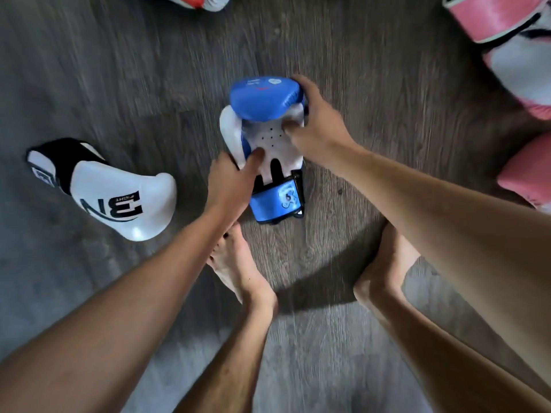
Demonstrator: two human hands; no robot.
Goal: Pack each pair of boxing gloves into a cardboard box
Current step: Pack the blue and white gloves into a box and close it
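Fingers [256,158] of my left hand [229,186] are pressing onto the white palm of the blue-and-white boxing glove [268,138], thumb on top, the rest curling around its left edge. I am gripping the same glove with my right hand [316,120]: its fingers are wrapping over the blue padded end while the thumb is pressing into the perforated palm. The glove is lying palm-up on the wooden floor [372,99], cuff toward me, just ahead of my bare feet [238,263]. A white-and-black glove [119,195] is lying on the floor to the left, well apart. Pink-and-white gloves [512,40] are sitting at the right edge.
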